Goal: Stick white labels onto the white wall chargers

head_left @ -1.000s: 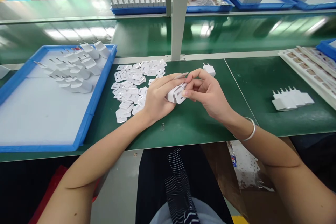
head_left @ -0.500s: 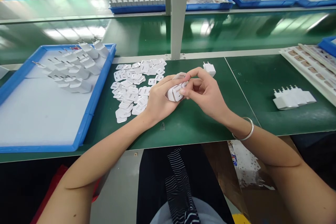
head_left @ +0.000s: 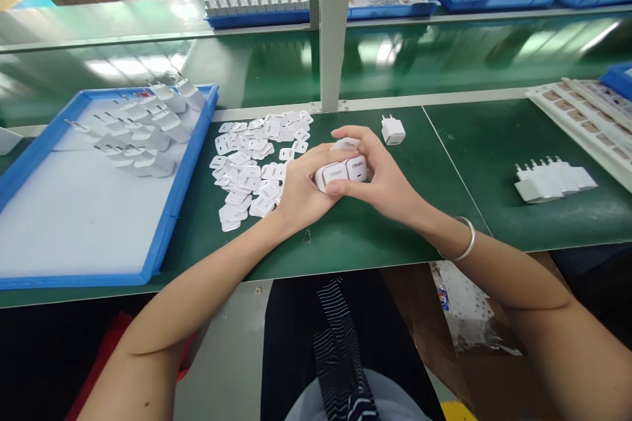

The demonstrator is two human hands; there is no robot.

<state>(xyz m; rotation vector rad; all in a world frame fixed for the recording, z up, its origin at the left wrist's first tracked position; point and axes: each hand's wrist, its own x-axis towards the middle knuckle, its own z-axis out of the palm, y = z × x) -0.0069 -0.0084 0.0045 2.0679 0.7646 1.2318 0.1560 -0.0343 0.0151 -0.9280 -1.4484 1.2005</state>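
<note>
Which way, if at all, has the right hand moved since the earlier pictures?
Yes: the right hand has moved slightly left, away from the pale line on the green table.

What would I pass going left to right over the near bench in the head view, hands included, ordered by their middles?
Blue tray → scattered white plates → left hand → right hand → silver bangle → row of white chargers → long white tray.

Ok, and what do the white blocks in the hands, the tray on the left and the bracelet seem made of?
White blocks: probably moulded plastic, smooth with a slight sheen, judging by the rounded corners. Blue tray: likely plastic, going by its smooth, even-coloured rim. Bracelet: shiny and silvery, perhaps metal, possibly only plated.
</note>
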